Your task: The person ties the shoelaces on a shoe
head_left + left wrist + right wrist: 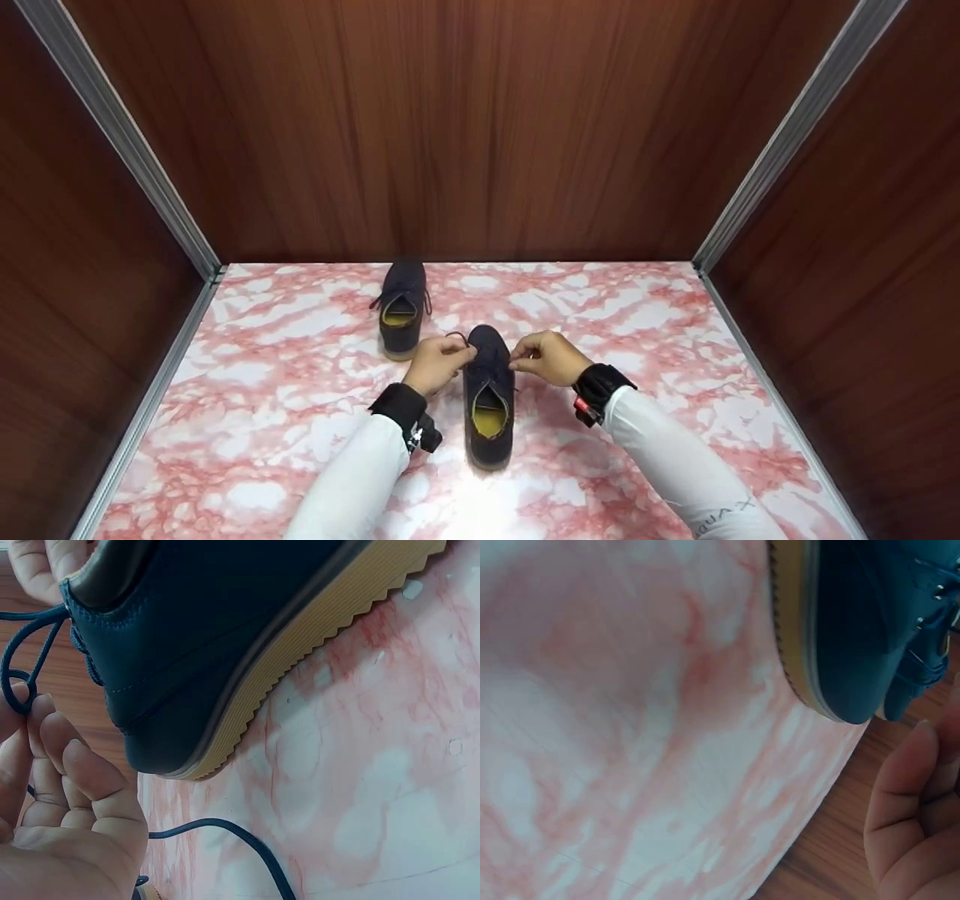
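Pinching a blue shoelace loop point(43, 656) in the left hand point(437, 364); holding the right hand point(553, 358), thumb and finger close together, beside the near lace-up shoe point(489, 453) on the marbled surface point(247, 442), with or without lace, cannot tell. Looks partway through tying: loop formed, snug bow apparently left to make. Hard to make out any bow on the far shoe point(400, 339); partly cut off at the right wrist view's edge

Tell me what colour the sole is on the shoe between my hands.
Tan; the sole shows best in the left wrist view.
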`<state>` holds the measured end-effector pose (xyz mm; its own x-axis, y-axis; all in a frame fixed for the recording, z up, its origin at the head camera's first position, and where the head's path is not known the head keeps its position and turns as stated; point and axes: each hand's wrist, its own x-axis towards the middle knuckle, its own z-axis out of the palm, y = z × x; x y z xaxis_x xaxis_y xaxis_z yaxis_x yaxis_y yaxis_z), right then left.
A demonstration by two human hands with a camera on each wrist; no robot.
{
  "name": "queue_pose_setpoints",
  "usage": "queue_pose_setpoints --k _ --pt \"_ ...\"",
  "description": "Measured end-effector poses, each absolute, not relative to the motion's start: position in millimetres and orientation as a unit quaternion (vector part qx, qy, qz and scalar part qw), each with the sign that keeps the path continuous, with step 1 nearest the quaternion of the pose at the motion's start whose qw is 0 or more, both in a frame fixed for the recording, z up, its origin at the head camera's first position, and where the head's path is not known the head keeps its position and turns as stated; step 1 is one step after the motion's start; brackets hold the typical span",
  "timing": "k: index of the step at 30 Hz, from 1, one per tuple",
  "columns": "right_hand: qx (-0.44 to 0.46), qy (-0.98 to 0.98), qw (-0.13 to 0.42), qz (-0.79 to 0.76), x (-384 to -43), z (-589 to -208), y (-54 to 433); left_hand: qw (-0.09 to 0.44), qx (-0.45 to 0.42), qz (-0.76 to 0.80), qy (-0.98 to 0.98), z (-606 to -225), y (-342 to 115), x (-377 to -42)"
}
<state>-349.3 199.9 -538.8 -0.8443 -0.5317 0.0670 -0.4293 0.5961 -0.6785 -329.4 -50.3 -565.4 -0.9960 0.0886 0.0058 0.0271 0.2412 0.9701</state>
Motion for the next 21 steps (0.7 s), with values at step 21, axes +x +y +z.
queue_pose_setpoints --k 21 --pt "-0.249 0.885 0.151 -0.364 -334 -566 194 0.016 0.048 0.604 0.796 -567 -50 -329"
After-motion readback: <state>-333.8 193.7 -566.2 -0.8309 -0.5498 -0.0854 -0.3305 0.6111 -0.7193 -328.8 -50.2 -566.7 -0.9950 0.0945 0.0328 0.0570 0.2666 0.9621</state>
